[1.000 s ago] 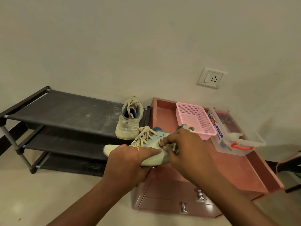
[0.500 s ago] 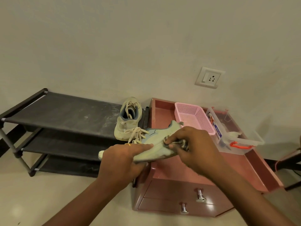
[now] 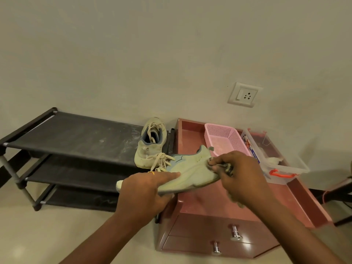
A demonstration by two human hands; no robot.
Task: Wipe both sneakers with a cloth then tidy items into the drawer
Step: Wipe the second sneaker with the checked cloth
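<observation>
My left hand (image 3: 144, 189) grips the toe half of a pale green sneaker (image 3: 192, 168), holding it on its side above the left edge of the pink drawer unit (image 3: 215, 206). My right hand (image 3: 242, 174) is closed on a crumpled grey cloth (image 3: 226, 167) pressed against the sneaker's heel side. The second sneaker (image 3: 150, 143), cream with loose laces, stands on the top shelf of the black shoe rack (image 3: 72, 136). Both drawers (image 3: 219, 239) with metal knobs are closed.
On the drawer unit's top sit a pink mesh basket (image 3: 224, 140) and a clear plastic box (image 3: 280, 161) with an orange handle. A wall socket (image 3: 245, 94) is above. A dark chair leg (image 3: 337, 189) shows at the right edge.
The sneaker has been turned from upright onto its side, sole toward me. My right hand with the cloth has slid from the middle of the shoe toward its heel.
</observation>
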